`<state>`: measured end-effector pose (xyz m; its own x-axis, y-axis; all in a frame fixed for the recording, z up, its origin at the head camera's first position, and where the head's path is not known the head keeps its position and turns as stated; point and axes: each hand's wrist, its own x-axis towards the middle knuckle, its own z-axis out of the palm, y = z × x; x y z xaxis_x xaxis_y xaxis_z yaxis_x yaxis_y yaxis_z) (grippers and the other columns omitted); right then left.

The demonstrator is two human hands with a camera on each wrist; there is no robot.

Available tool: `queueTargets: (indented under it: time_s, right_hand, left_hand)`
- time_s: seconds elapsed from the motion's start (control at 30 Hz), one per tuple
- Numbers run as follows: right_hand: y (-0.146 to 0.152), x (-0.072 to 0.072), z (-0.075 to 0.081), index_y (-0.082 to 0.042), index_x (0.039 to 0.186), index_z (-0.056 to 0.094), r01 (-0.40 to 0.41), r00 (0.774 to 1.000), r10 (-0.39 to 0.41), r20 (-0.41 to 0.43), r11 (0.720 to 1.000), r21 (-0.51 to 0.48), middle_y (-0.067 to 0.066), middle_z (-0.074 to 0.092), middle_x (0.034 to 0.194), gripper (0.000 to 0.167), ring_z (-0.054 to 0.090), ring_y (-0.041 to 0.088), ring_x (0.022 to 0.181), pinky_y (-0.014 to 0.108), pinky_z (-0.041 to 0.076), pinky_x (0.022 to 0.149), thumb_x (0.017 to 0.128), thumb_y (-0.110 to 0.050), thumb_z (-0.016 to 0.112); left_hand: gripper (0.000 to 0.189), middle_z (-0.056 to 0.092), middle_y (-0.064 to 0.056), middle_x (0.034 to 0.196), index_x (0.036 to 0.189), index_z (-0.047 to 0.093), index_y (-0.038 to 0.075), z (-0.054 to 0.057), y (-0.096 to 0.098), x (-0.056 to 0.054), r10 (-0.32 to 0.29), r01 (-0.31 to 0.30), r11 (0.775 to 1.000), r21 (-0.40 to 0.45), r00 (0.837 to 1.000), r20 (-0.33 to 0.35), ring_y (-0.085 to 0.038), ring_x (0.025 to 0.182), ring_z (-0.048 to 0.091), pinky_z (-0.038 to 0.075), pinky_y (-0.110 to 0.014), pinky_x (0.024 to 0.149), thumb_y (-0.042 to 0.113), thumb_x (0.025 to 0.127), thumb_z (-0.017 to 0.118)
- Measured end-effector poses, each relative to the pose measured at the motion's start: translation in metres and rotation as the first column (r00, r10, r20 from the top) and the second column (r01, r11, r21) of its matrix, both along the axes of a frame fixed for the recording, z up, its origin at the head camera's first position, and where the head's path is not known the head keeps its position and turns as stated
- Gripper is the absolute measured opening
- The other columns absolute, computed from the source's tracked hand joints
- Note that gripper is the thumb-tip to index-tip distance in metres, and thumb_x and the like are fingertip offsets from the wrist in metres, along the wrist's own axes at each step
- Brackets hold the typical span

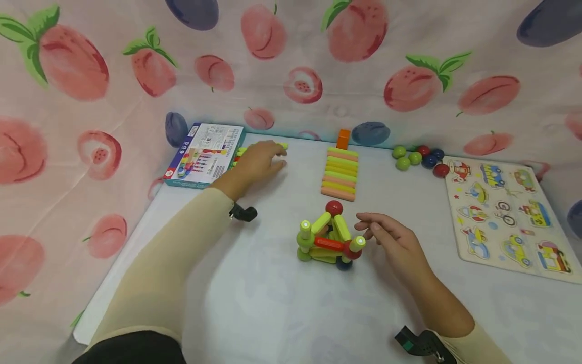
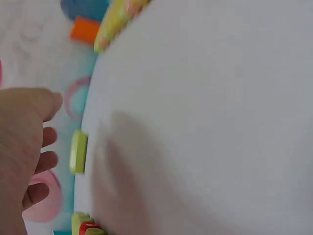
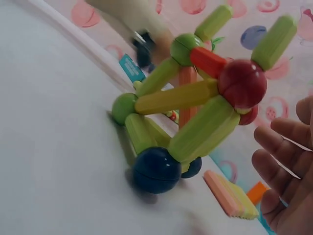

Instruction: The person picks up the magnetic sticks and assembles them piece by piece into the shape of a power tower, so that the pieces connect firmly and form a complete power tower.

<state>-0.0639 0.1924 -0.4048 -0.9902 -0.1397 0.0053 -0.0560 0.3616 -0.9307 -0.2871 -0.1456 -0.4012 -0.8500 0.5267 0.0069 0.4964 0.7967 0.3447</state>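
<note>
A structure of coloured sticks and balls (image 1: 328, 243) stands mid-table, with a red ball (image 3: 243, 83), green balls, and dark blue balls (image 3: 156, 170) at its base. Two green sticks point up from its upper corners. Just to its right is my right hand (image 1: 400, 247), fingers loosely bent and apart from it, holding nothing. My left hand (image 1: 260, 163) reaches over a few sticks beside the flat box (image 1: 204, 154), its fingers relaxed and nothing seen in them. Near its fingertips lies a light green stick (image 2: 78, 152). The hand partly hides the other sticks.
Behind the structure lies a row of pink, yellow and green sticks (image 1: 340, 174), with orange blocks (image 1: 343, 139) at its far end. Loose green, red and blue balls (image 1: 415, 158) sit at the back right. A wooden picture puzzle board (image 1: 495, 235) lies at the right.
</note>
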Motion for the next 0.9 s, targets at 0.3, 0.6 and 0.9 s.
queueTargets:
  time_s: [0.3, 0.6, 0.9]
  right_hand:
    - [-0.008, 0.018, -0.007, -0.010, 0.132, 0.072, -0.030, 0.997, 0.028, -0.065, 0.999, -0.023, 0.001, 0.074, 0.119, 0.033, 0.066, 0.018, 0.101, 0.031, 0.055, 0.092, 0.114, -0.013, 0.045]
    - [-0.008, 0.025, -0.010, -0.008, 0.130, 0.072, -0.051, 0.979, 0.042, -0.201, 0.998, -0.037, -0.001, 0.075, 0.114, 0.027, 0.066, 0.014, 0.097, 0.023, 0.054, 0.084, 0.109, -0.007, 0.057]
    - [-0.009, 0.027, -0.014, -0.014, 0.127, 0.074, -0.055, 0.958, 0.045, -0.284, 0.998, -0.027, -0.004, 0.075, 0.109, 0.029, 0.063, 0.013, 0.094, 0.026, 0.047, 0.081, 0.104, -0.004, 0.060]
  left_hand:
    - [0.035, 0.062, -0.014, 0.146, 0.146, 0.058, 0.011, -0.019, 0.015, -0.049, 0.165, -0.193, 0.900, -0.392, 0.981, -0.103, -0.039, 0.136, 0.051, 0.034, -0.058, 0.119, 0.019, 0.114, 0.047]
    - [0.023, 0.066, -0.008, 0.124, 0.129, 0.062, 0.009, 0.019, 0.060, 0.019, -0.106, -0.041, 0.874, 0.485, 0.956, 0.273, -0.025, 0.119, 0.059, 0.048, -0.043, 0.106, 0.018, 0.108, 0.065]
    - [0.022, 0.067, -0.004, 0.117, 0.127, 0.060, 0.008, 0.031, 0.084, 0.098, -0.427, 0.102, 0.722, 0.684, 0.844, 0.324, -0.021, 0.109, 0.061, 0.054, -0.035, 0.095, 0.013, 0.107, 0.067]
